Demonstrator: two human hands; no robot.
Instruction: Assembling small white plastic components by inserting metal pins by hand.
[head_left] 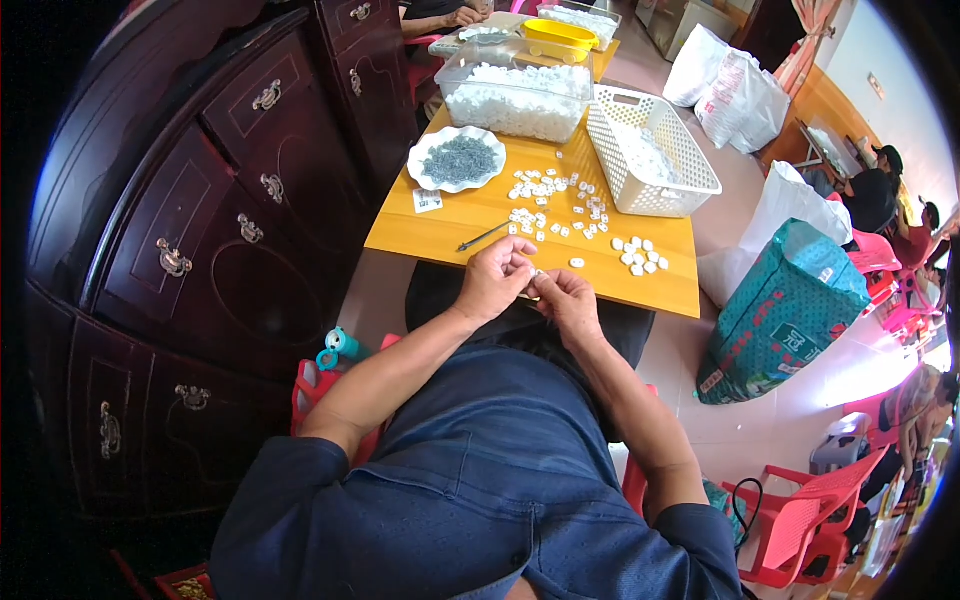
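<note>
Just over the near edge of the wooden table (420,228), my left hand (490,280) and my right hand (572,305) meet. Their fingertips pinch a small white plastic piece (538,274), mostly hidden by the fingers. Several loose white pieces with dark holes (540,188) are scattered beyond my hands. One white piece (577,263) lies alone by my right hand, and a cluster of plain-topped ones (640,257) sits farther right. A slim dark rod-like tool (483,237) rests left of the pieces. Small grey parts, too fine to name, fill a scalloped white plate (419,172).
A clear bin (462,72) heaped with white pieces and a perforated white basket (690,203) stand at the table's back. Dark cabinets (225,170) close off the left. Right are a teal bag (785,310) and red chairs (815,510). Another person's hand (465,16) shows beyond.
</note>
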